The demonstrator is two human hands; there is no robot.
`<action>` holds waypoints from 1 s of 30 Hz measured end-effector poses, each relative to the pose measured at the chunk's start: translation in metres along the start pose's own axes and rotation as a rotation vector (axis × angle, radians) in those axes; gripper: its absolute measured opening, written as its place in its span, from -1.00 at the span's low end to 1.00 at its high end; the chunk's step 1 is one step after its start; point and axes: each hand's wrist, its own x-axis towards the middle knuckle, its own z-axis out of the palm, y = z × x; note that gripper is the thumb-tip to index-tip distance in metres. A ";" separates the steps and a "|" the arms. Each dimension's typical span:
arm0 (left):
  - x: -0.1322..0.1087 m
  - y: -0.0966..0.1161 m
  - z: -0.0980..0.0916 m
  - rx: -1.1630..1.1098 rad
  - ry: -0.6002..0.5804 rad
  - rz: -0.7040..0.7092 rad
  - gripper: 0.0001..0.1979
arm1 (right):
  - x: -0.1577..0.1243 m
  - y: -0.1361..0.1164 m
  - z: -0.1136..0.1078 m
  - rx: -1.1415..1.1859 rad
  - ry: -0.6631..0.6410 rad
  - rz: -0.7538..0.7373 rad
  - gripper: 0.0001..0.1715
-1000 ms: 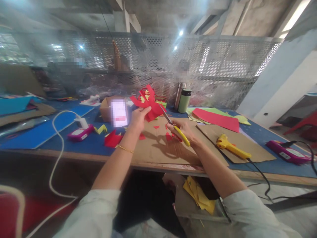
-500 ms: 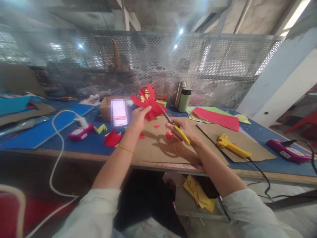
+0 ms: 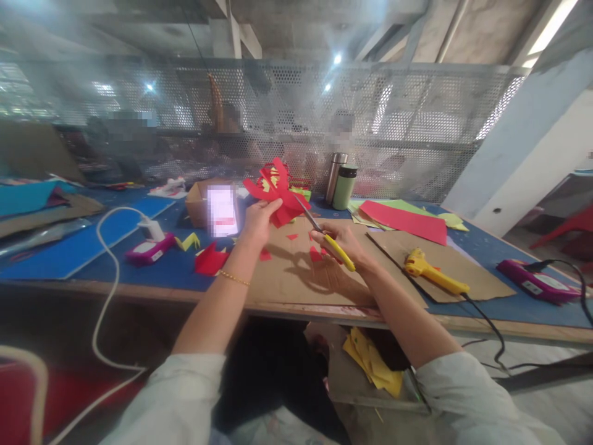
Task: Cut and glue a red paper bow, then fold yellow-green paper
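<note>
Between the thumb and fingers of my left hand (image 3: 259, 222) is a red paper cutout (image 3: 287, 207) with yellow pieces on its upper part, held up above the table. My right hand (image 3: 340, 241) grips yellow-handled scissors (image 3: 337, 252), whose blades point up and left and meet the cutout's right side. Whether the blades are on the paper or just in front of it, I cannot tell. Small red paper scraps (image 3: 315, 253) lie on the cardboard sheet (image 3: 287, 284) beneath my hands. A folded red paper piece (image 3: 210, 259) rests left of my left forearm.
A yellow glue gun (image 3: 435, 275) lies on cardboard at the right, near a purple power strip (image 3: 537, 283). A green bottle (image 3: 345, 187) and a steel flask (image 3: 334, 179) stand at the back. A lit phone (image 3: 223, 210) leans on a cardboard box (image 3: 197, 204).
Almost nothing differs. The view shifts very slightly, and both hands keep their hold on the red paper cutout and the scissors.
</note>
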 end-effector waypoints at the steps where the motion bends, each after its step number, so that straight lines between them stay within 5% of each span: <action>1: 0.000 0.000 0.000 0.001 0.000 0.001 -0.69 | 0.001 0.001 0.000 0.000 0.003 0.002 -0.31; 30: 0.001 0.001 -0.002 0.016 0.004 -0.012 -0.70 | 0.002 0.007 -0.001 -0.016 0.011 -0.053 -0.36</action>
